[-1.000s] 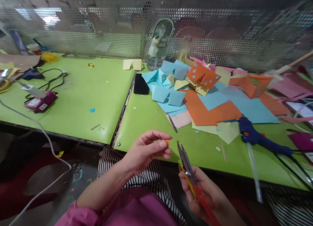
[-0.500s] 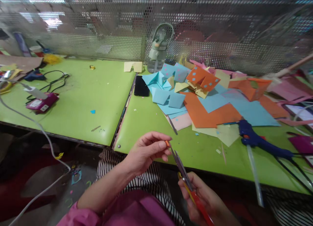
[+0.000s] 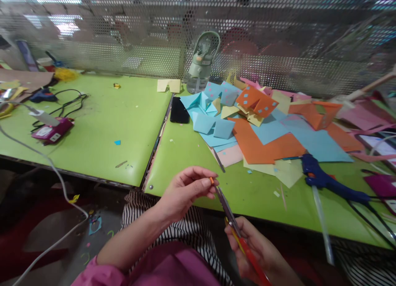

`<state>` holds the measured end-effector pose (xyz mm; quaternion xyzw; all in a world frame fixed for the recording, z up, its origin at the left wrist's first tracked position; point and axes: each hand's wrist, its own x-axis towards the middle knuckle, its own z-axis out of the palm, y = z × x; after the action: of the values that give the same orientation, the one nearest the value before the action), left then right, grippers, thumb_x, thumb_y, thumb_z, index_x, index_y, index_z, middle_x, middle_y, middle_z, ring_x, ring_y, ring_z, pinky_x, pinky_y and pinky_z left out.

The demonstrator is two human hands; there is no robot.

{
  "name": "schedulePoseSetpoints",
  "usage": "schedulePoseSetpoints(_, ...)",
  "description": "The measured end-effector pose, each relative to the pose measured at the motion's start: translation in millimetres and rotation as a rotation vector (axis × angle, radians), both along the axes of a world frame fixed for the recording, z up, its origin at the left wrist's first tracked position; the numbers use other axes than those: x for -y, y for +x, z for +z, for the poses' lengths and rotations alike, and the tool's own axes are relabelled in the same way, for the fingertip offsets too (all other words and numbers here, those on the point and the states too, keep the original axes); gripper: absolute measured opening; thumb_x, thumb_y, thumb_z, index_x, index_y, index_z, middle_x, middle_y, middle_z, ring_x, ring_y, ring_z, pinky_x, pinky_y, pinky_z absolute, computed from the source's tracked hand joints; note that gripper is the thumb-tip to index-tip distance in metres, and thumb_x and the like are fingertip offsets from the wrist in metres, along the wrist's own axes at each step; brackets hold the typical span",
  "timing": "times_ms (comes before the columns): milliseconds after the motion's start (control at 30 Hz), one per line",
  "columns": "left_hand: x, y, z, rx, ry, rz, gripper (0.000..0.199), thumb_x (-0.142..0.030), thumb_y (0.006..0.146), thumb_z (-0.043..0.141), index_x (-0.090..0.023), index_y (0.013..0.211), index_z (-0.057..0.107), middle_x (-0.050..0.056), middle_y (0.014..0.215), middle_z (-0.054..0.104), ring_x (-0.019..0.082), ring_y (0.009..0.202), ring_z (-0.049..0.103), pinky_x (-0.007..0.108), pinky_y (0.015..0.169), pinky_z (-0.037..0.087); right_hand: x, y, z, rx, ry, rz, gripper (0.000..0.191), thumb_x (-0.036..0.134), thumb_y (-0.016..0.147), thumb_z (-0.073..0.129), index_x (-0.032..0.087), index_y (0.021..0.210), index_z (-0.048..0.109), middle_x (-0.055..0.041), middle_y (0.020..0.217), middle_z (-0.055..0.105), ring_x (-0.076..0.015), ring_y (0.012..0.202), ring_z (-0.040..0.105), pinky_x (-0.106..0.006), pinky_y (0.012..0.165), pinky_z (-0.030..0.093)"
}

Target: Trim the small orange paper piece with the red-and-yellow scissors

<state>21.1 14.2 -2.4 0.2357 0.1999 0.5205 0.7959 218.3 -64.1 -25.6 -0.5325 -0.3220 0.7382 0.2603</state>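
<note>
Orange paper (image 3: 212, 180) — scissors (image 3: 232, 221) (metal, slender)

The person wears a magenta-pink top (image 3: 177, 263), its cloth in soft folds. The left sleeve (image 3: 100, 273) is the same pink, loose and rumpled, ending near the elbow; the forearm (image 3: 133, 234) below it is bare, as are the left hand (image 3: 188, 189) and right hand (image 3: 255, 240). Striped cloth (image 3: 184, 224) in narrow black and white lines covers the legs.
</note>
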Motion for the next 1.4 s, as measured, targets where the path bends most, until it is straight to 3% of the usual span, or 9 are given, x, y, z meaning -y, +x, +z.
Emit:
schedulePoseSetpoints(200, -3.7, 0.0, -0.3, 0.017, -0.048, -0.003, 0.014, -0.024, 0.074, 0.082, -0.016, 0.080, 0.073, 0.001, 0.076, 0.073, 0.006, 0.064, 0.067, 0.013, 0.063, 0.055, -0.7, 3.6, -1.2, 0.108, 0.094, 0.056, 0.048, 0.053, 0.062, 0.078, 0.023, 0.087, 0.049, 0.0049, 0.073, 0.049, -0.0052, 0.050, 0.042, -0.020, 0.044, 0.036)
schedulePoseSetpoints(400, -7.9, -1.6, 2.3, 0.004, -0.132, 0.000, 0.019, -0.028, 0.072, 0.083, -0.014, 0.076, 0.072, 0.002, 0.073, 0.073, 0.007, 0.062, 0.067, 0.013, 0.061, 0.055, 0.3, 5.4, -1.6, 0.121, 0.120, 0.052, 0.053, 0.058, 0.060, 0.078, 0.023, 0.085, 0.047, 0.0048, 0.072, 0.049, -0.0040, 0.047, 0.040, -0.018, 0.039, 0.030)
schedulePoseSetpoints(633, -6.5, -1.1, 1.1, -0.037, -0.110, 0.006, 0.018, -0.028, 0.071, 0.083, -0.015, 0.075, 0.072, 0.001, 0.072, 0.073, 0.006, 0.061, 0.066, 0.014, 0.063, 0.054, -0.3, 11.5, -0.9, 0.201, 0.096, 0.076, 0.046, 0.049, 0.061, 0.077, 0.024, 0.086, 0.048, 0.0059, 0.072, 0.050, -0.0031, 0.046, 0.037, -0.017, 0.039, 0.030)
schedulePoseSetpoints(867, -3.4, -3.3, -2.8, -0.247, 0.071, 0.105, 0.014, -0.028, 0.075, 0.080, -0.016, 0.077, 0.071, 0.001, 0.075, 0.072, 0.006, 0.065, 0.062, 0.018, 0.067, 0.051, -2.9, 10.3, 0.2, 0.222, 0.057, 0.089, 0.034, 0.039, 0.065, 0.071, 0.024, 0.083, 0.047, 0.0069, 0.067, 0.049, -0.0046, 0.047, 0.037, -0.019, 0.044, 0.035)
schedulePoseSetpoints(1000, -3.3, -13.1, 2.4, -0.418, 0.171, 0.129, 0.013, -0.026, 0.075, 0.079, -0.017, 0.078, 0.071, 0.001, 0.075, 0.070, 0.008, 0.068, 0.060, 0.018, 0.065, 0.048, -0.5, 11.5, 2.9, 0.217, 0.080, 0.109, 0.037, 0.036, 0.060, 0.075, 0.024, 0.083, 0.049, 0.0075, 0.065, 0.048, -0.0047, 0.047, 0.034, -0.019, 0.045, 0.035)
schedulePoseSetpoints(1200, -3.4, -26.8, 9.2, -0.558, 0.327, 0.057, 0.014, -0.029, 0.078, 0.076, -0.016, 0.082, 0.072, 0.002, 0.076, 0.068, 0.011, 0.070, 0.059, 0.022, 0.067, 0.047, 0.3, 15.0, -2.2, 0.044, -0.181, 0.087, 0.039, 0.058, 0.070, 0.063, 0.023, 0.078, 0.048, 0.0073, 0.061, 0.048, -0.0040, 0.042, 0.037, -0.018, 0.042, 0.035)
schedulePoseSetpoints(1400, -3.1, -28.1, 9.0, -0.560, 0.367, 0.032, 0.014, -0.030, 0.079, 0.075, -0.016, 0.083, 0.073, 0.002, 0.077, 0.067, 0.011, 0.071, 0.058, 0.022, 0.067, 0.046, 1.1, 12.8, -3.8, -0.014, -0.201, 0.100, 0.046, 0.064, 0.067, 0.065, 0.022, 0.078, 0.050, 0.0073, 0.058, 0.049, -0.0045, 0.038, 0.042, -0.018, 0.039, 0.038)
